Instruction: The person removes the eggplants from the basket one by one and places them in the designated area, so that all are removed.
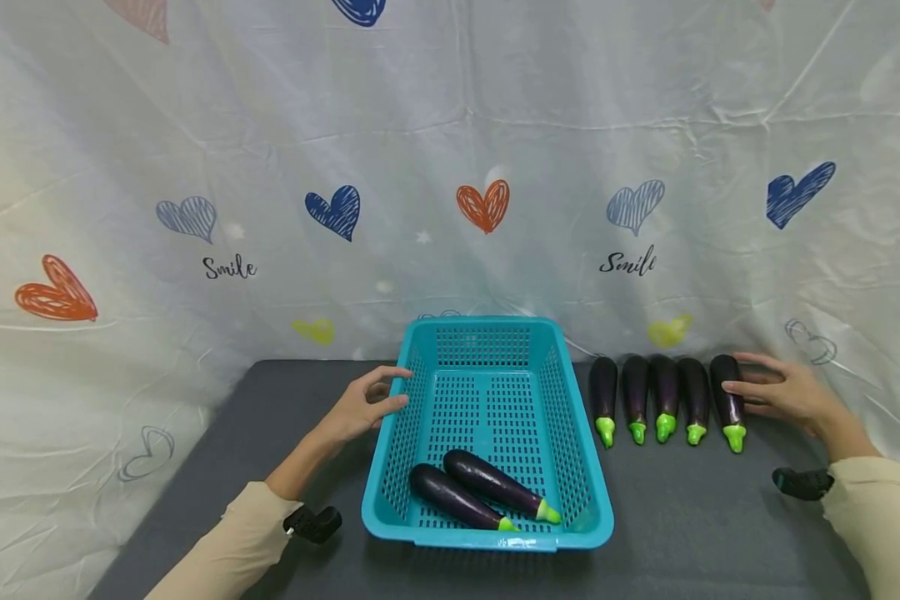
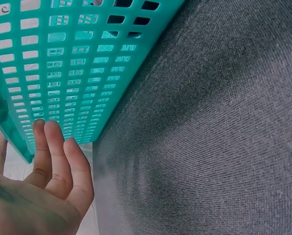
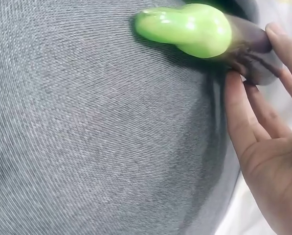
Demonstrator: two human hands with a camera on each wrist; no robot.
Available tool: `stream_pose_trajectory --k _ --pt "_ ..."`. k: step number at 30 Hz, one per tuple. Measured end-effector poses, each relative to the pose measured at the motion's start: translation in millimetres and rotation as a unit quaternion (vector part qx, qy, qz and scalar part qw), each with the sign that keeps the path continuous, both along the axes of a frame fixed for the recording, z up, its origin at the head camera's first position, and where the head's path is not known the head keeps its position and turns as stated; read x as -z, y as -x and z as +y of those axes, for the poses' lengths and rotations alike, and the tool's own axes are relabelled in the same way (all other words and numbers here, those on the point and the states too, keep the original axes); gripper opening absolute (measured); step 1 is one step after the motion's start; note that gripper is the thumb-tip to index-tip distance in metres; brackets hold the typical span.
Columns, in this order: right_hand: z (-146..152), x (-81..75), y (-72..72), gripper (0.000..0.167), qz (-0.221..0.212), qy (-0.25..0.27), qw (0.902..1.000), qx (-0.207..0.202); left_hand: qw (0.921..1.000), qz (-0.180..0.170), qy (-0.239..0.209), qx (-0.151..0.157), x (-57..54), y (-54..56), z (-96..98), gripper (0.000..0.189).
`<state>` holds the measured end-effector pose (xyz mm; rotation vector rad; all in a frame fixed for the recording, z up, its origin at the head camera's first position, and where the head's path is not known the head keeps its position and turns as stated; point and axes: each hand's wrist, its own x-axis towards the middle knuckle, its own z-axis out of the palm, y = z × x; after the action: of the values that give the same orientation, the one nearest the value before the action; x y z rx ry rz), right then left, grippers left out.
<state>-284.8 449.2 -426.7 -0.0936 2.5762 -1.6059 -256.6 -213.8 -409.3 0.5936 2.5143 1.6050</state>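
My left hand (image 1: 363, 407) is at the left rim of a turquoise slotted plastic basket (image 1: 487, 540), index fingertip and thumb right at the edge. In the left wrist view its other fingers (image 2: 57, 166) extend loosely beside the basket's outer wall. Two dark purple eggplants, a front one (image 1: 453, 497) and one behind it (image 1: 495, 483), lie in the basket's near end, green stem ends to the right. My right hand (image 1: 791, 396) holds the rightmost eggplant (image 1: 726, 387) of a row, thumb and fingers about its body. Its bright green stem end (image 3: 204, 30) shows in the right wrist view.
To the right of the basket several more eggplants, including a leftmost one (image 1: 603, 392), lie side by side, stem ends toward me. A dark grey cloth (image 1: 682, 517) covers the table. Behind hangs a pale curtain (image 1: 420, 150) printed with hearts.
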Motion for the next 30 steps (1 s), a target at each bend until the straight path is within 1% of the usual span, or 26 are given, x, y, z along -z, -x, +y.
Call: stream_pose_trajectory --k 4,12,19,22,26,27,28,30 --pt "-2 1.9 0.1 0.074 0.002 0.005 0.9998 0.017 1.0000 0.000 0.000 0.002 0.1 0.5 -0.5 0.044" --pt "-3 2.7 1.1 0.066 0.012 0.000 0.9995 0.028 1.0000 -0.002 -0.003 0.004 -0.3 0.7 -0.6 0.044" --pt "-3 3.7 2.2 0.075 0.018 -0.021 0.9991 0.032 0.9999 0.006 -0.008 0.009 0.5 1.7 0.2 0.042" --pt "-1 1.9 2.1 0.067 0.026 -0.007 0.9991 0.033 0.9999 0.005 -0.009 0.010 0.6 1.5 0.6 0.042" --pt "2 -4.7 2.3 0.042 0.061 0.006 0.9974 0.037 0.9999 0.004 -0.008 0.010 0.0 1.3 0.4 0.042" --pt "2 -7.1 2.6 0.038 0.072 -0.001 0.9966 0.039 0.9999 0.004 -0.008 0.010 -0.2 1.2 0.2 0.042" --pt "1 -9.8 2.9 0.035 0.080 -0.004 0.9959 0.042 0.9999 0.004 -0.007 0.010 -0.3 1.3 0.0 0.042" --pt "-1 -15.9 4.0 0.039 0.094 -0.016 0.9943 0.048 0.9999 0.005 -0.006 0.010 -0.5 1.4 -0.4 0.043"
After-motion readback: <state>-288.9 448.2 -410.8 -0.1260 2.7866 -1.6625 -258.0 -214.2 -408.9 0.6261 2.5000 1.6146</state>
